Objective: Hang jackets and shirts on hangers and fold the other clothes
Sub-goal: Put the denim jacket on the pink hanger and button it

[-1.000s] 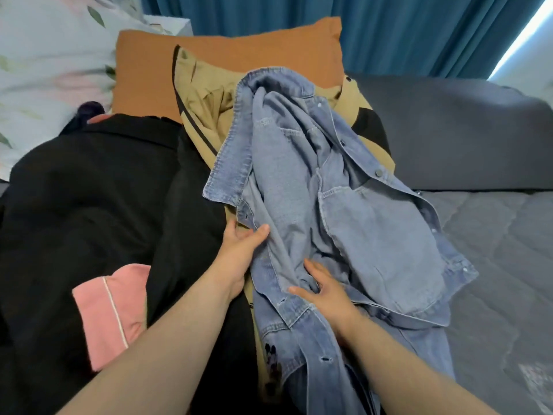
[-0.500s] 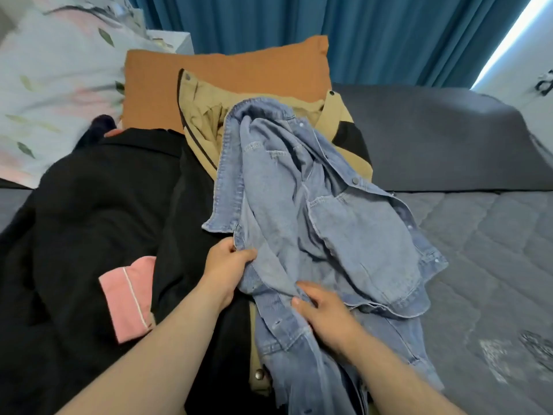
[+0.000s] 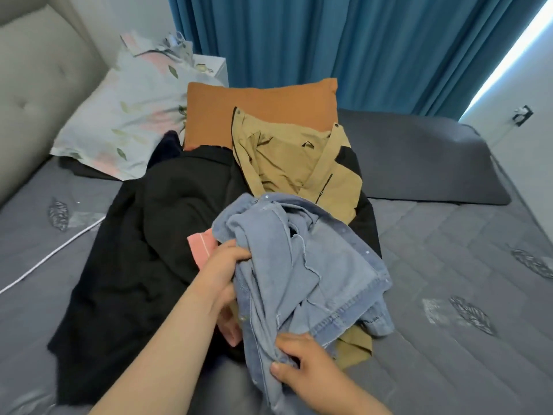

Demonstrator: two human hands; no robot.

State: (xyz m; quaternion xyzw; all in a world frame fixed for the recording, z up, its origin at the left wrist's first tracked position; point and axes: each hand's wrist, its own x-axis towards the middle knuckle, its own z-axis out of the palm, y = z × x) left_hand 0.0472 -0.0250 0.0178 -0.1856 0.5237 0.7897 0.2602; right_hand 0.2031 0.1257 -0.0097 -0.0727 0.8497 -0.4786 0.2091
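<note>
A light blue denim shirt (image 3: 302, 265) is bunched up and lifted off the clothes pile on the bed. My left hand (image 3: 223, 265) grips its upper left edge near the collar. My right hand (image 3: 302, 363) pinches a lower fold of the same shirt. Behind it lies a tan jacket (image 3: 287, 163) with black trim, spread open. A large black garment (image 3: 143, 250) covers the left of the pile. A pink piece of clothing (image 3: 202, 245) with a white stripe peeks out beside my left hand. No hanger is in view.
An orange pillow (image 3: 257, 106) and a floral pillow (image 3: 131, 115) lie at the head of the grey quilted bed (image 3: 449, 295). A dark grey pillow (image 3: 419, 163) sits at the right. Blue curtains (image 3: 329, 40) hang behind. A padded headboard (image 3: 36, 85) stands at the left.
Both hands have pulled the denim shirt toward me and off the tan jacket, which is now uncovered. The shirt is more bunched. My view has drawn back and shows more of the bed.
</note>
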